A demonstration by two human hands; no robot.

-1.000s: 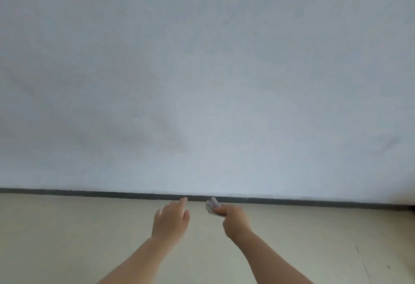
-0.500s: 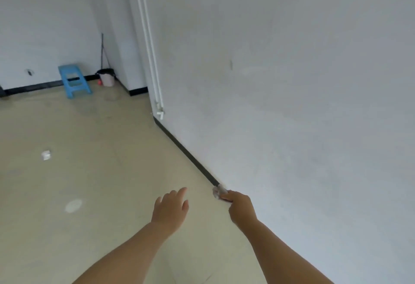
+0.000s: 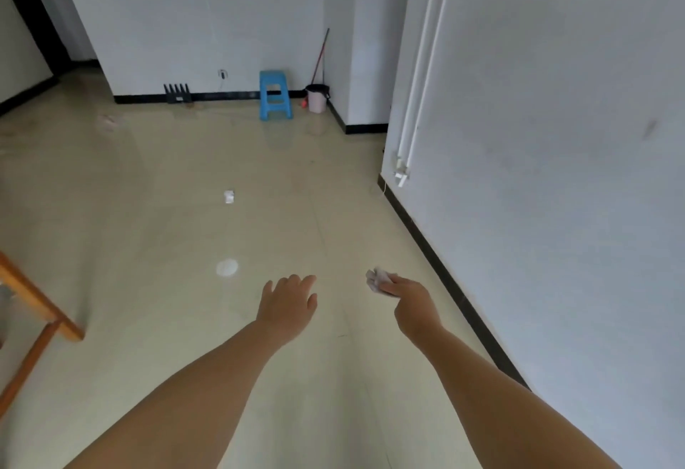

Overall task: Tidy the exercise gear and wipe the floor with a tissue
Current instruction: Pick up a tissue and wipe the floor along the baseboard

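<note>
Tissue (image 3: 375, 278), crumpled and white, sits pinched in the right hand's (image 3: 411, 301) grip, above the floor (image 3: 148, 246). Left of it, the left hand (image 3: 287, 301) hovers with its grip apart, holding nothing. Farther ahead and left lies a white scrap (image 3: 229, 196); beyond stand a blue stool (image 3: 274, 94) and a bin (image 3: 317, 98).

Glossy beige floor (image 3: 148, 209), white walls (image 3: 556, 134), blue stool (image 3: 275, 94)
</note>
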